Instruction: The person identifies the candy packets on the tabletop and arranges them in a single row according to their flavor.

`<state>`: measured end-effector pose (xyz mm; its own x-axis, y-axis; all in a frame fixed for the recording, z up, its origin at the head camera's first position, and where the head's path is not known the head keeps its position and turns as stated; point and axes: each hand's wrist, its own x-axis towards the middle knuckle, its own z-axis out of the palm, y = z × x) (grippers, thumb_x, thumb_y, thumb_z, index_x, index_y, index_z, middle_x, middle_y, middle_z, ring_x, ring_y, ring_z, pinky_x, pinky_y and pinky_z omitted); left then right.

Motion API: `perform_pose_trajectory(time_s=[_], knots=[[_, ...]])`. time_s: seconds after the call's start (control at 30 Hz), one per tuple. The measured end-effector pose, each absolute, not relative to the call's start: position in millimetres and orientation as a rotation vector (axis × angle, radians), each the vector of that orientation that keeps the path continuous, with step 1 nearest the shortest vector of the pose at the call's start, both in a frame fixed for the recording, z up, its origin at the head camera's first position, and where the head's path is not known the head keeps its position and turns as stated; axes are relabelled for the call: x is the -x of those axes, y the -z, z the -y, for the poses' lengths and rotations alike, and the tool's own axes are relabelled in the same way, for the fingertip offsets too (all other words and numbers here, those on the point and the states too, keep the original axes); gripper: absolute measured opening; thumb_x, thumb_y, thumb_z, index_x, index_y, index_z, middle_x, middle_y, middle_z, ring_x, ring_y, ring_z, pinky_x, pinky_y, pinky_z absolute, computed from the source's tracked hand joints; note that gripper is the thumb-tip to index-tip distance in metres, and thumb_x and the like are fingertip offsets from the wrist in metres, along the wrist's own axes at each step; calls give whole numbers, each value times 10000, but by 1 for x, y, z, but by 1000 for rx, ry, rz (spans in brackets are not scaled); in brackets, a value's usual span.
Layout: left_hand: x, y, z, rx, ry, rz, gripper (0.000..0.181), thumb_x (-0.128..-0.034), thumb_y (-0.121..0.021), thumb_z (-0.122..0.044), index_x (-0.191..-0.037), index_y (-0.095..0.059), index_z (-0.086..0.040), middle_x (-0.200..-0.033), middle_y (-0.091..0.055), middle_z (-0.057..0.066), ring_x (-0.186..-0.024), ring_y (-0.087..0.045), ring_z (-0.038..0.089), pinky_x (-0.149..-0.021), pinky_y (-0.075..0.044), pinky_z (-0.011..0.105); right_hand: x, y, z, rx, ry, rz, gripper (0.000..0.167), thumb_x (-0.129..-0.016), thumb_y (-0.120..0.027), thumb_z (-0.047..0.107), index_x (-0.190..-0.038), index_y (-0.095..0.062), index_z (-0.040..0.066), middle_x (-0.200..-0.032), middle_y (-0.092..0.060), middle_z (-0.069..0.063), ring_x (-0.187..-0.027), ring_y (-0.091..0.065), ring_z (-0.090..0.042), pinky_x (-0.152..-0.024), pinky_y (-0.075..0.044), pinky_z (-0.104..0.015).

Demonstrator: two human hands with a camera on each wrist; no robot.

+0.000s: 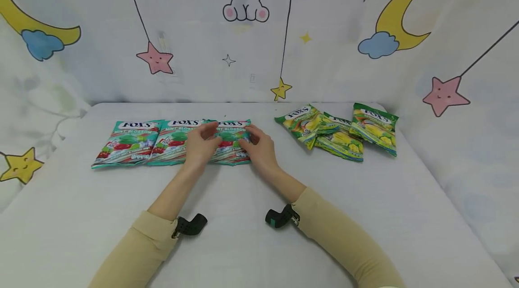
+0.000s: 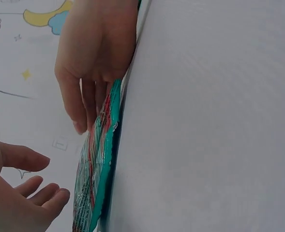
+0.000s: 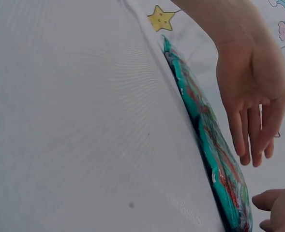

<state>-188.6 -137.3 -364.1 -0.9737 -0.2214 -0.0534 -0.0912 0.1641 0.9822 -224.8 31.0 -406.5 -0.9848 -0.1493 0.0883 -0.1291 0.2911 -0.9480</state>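
Three teal candy bags lie in a row on the left side of the table: a left bag [image 1: 129,144], a middle bag [image 1: 172,144] and a right bag [image 1: 229,150]. My left hand [image 1: 199,146] is over the seam between the middle and right bags, hiding part of both. At the right bag's right edge is my right hand [image 1: 262,147], thumb toward its front. In the left wrist view the left hand [image 2: 96,48] has relaxed, extended fingers at the bag [image 2: 96,164]. The right hand [image 3: 253,82] shows nearly straight fingers in the right wrist view, holding nothing.
Right of the hands, at the back of the table, lie three green and yellow candy bags: a left one [image 1: 302,123], a middle one [image 1: 342,144] partly overlapped, and a right one [image 1: 377,128]. A printed curtain [image 1: 202,31] hangs behind the white table [image 1: 243,243].
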Motion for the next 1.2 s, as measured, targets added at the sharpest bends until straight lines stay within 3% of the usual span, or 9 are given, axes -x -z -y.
perform_pose_trajectory(time_s=[0.3, 0.5, 0.8, 1.2], knots=[[190, 352, 119, -235, 2082, 2306, 464, -957, -615, -25, -1413, -527, -24, -1462, -538, 135, -1346, -522, 271, -1082, -453, 402, 224, 392, -43, 265, 1891, -2459, 448, -944, -693, 169, -1375, -597, 90, -1516, -498, -20, -1367, -505, -222, -1111, -417, -324], [194, 346, 100, -192, 2123, 2308, 447, -951, -649, -61, -1389, -559, -50, -1449, -554, 130, -1322, -545, 258, -1073, -461, 384, 229, 384, -57, 270, 1930, -2470, 482, -950, -691, 170, -1402, -567, 58, -1434, -577, -66, -1337, -536, -253, -1094, -438, -334], [202, 342, 74, -113, 2175, 2269, 423, -947, -646, -48, -1364, -576, -42, -1423, -573, 129, -1314, -548, 269, -1064, -471, 394, 235, 372, -79, 281, 2065, -2431, 470, -923, -714, 134, -1367, -591, 37, -1409, -578, -153, -1317, -547, -247, -1093, -435, -303], [214, 344, 41, -140, 2206, 2234, 398, -916, -682, -30, -1309, -619, -48, -1353, -622, 104, -1260, -584, 262, -1039, -492, 376, 248, 362, -117, 361, 2029, -2516, 433, -917, -724, 125, -1329, -621, 41, -1342, -633, -126, -1277, -584, -240, -1056, -471, -312]])
